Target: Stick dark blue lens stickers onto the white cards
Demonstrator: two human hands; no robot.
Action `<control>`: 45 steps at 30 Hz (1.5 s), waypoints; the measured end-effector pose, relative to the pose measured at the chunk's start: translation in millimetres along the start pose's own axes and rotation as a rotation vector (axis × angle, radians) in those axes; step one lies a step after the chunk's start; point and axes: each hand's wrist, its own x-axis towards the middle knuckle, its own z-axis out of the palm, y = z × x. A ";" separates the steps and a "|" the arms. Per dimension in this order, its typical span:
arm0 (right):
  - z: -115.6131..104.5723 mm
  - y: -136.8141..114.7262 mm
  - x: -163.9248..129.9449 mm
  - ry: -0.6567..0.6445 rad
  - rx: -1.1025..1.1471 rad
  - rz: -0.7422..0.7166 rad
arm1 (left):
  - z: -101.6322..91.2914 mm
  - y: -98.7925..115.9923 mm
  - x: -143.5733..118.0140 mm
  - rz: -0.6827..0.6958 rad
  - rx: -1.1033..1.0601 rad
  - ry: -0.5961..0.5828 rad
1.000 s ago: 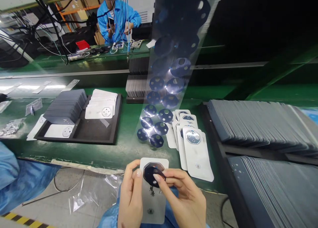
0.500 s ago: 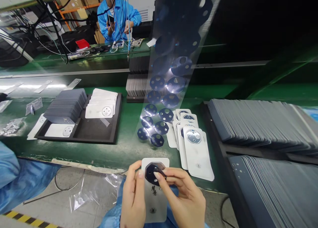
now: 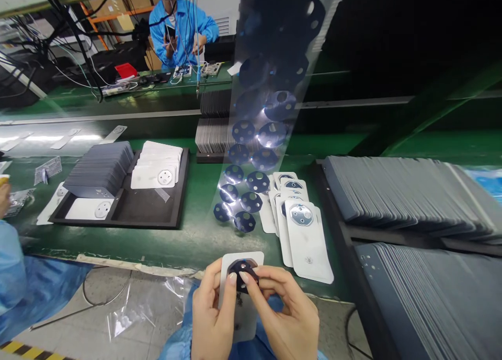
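Note:
Over my lap, my left hand [image 3: 214,308] grips a white phone back cover [image 3: 247,326] by its left edge. Near the cover's top lies a dark, glossy octagonal sticker [image 3: 237,266] with round holes. My left thumb presses on the sticker's left part. Pinched in my right hand [image 3: 286,310] is the sticker's right side, thumb in front and fingers behind. How much of the sticker touches the cover I cannot tell. Beyond my hands hangs a clear strip [image 3: 224,161] carrying rows of similar dark octagons. White covers [image 3: 311,245] with octagons are fanned out right of it.
Black racks [image 3: 345,234] packed with grey panels [image 3: 408,193] stand at the right. A black tray [image 3: 178,203] at the left holds grey panels and white covers. A co-worker in blue [image 3: 184,31] sits across the bench; another person's blue sleeve [image 3: 23,287] shows at lower left.
My left thumb has moved right, from the cover's edge onto the octagonal sticker. The cover has tilted slightly. At the far left, another person's hand has come into view.

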 end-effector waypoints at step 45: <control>-2.2 28.2 3.3 -0.263 0.385 0.629 | 7.5 -1.8 16.9 -0.107 -0.151 -0.161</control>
